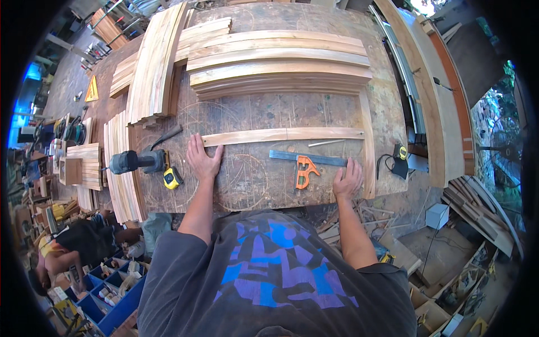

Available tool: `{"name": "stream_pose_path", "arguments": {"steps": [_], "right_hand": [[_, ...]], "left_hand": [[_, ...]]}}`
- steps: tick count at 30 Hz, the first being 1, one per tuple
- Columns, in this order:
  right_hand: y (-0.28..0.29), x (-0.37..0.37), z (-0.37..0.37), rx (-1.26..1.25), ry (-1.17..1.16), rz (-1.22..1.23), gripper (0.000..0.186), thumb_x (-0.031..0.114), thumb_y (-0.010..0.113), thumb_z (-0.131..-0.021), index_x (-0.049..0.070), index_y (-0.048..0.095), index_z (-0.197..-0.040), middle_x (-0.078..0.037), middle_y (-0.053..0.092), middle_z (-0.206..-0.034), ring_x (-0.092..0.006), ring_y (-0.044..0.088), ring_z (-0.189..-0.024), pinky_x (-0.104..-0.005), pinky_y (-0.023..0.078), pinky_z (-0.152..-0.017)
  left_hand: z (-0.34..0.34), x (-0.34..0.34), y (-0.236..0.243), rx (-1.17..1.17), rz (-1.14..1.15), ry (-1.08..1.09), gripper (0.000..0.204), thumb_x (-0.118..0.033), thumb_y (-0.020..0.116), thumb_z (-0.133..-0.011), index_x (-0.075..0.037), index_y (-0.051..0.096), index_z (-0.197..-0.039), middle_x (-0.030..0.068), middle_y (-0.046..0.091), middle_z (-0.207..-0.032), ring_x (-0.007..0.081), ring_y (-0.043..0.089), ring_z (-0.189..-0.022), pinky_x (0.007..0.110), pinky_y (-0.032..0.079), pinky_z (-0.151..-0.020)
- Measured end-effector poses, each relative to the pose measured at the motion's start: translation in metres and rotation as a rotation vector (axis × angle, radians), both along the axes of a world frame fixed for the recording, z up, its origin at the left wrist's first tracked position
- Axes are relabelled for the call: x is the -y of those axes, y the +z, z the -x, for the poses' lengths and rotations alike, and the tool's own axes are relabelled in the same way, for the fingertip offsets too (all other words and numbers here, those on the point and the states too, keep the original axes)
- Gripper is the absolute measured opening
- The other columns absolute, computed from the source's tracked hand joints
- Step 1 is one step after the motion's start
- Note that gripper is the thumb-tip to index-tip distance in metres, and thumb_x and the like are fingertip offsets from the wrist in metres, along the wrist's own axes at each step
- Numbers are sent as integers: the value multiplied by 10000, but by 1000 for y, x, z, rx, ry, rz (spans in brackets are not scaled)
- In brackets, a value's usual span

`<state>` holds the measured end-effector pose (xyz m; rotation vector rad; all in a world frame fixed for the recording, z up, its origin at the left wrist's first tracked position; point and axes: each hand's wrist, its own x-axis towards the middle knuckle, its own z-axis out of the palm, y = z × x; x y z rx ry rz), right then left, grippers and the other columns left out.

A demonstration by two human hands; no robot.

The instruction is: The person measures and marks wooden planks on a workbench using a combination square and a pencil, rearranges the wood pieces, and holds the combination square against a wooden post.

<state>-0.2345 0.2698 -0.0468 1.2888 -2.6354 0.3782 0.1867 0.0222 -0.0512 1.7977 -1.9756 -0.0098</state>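
Observation:
A single wooden slat (286, 134) lies crosswise on the worn workbench, with a faint line across its middle. My left hand (203, 160) rests at its left end, fingers stretched out and touching the wood. Lower down, my right hand (348, 180) is laid on the bench at the right end of a combination square's steel blade (303, 158), its fingers apart. The square's orange head (305, 172) points toward me. Between slat and blade lies a thin pencil-like stick (327, 142). Another slat (367, 146) runs front to back, right of my right hand.
Stacked boards (278, 59) fill the far side, and another stack (154, 67) stands left. A cordless drill (136, 162), a yellow tape measure (172, 178) and a dark-handled tool (167, 136) lie left of me. A second tape measure (400, 153) sits at the right edge.

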Motion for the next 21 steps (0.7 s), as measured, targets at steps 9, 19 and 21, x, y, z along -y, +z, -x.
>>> {"name": "stream_pose_path", "arguments": {"steps": [9,19,21], "right_hand": [[-2,0,1,1,8,18,596,304,646,-892,140,553,-1457,-154,551,-1454,-374,497,-1346,-510,376,-1137],[4,1,0,12,4,8,576,295,646,-897,136,563,-1445,-150,549,-1447,-366,492,-1349,-509,375,-1135],[4,0,-1,14,3,7,576,294,647,-898,137,562,-1445,-150,548,-1448,-363,490,-1350,-509,374,-1136]], "left_hand": [[-3,1,-4,53,-35,-17,873,-624,674,-870,-94,459,-1530,131,469,-1565,326,386,-1472,485,275,-1208],[-1,0,-2,66,-31,-1,869,-623,676,-870,-101,458,-1529,117,469,-1566,313,393,-1470,482,279,-1206],[-1,0,-3,65,-27,-2,867,-621,678,-869,-102,458,-1529,117,470,-1566,310,393,-1469,482,281,-1205]]}}
